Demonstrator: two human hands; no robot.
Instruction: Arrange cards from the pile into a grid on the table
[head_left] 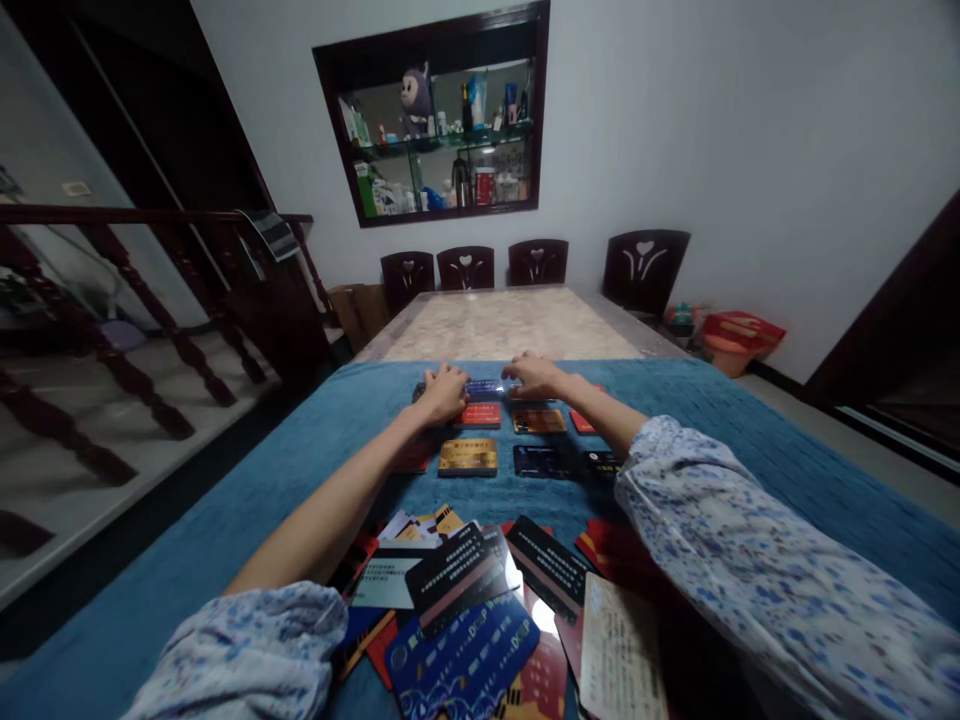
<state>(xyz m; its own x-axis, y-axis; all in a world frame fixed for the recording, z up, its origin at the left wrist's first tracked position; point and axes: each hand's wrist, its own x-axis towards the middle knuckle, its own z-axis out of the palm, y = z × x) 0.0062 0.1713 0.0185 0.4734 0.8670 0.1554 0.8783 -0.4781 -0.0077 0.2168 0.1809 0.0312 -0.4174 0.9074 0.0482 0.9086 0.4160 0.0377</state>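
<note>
My left hand (444, 393) reaches to the back row of cards, its fingers bent and a little apart at the left end of a blue card (484, 390). My right hand (534, 376) is at that card's right end, fingers apart, over another card it partly hides. I cannot tell whether either hand touches the blue card. Nearer lie a red card (480, 415), an orange card (538, 421), a gold card (468, 457) and a dark blue card (543, 461), in rows. A dark card (429, 390) is half hidden behind my left hand.
A loose heap of cards lies close to me, with a blue card (465, 655), a black card (461, 575) and a cream card (619, 650) on top. A blue cloth (300, 480) covers the table's near part. Chairs (645, 265) stand beyond the bare tabletop (495, 320).
</note>
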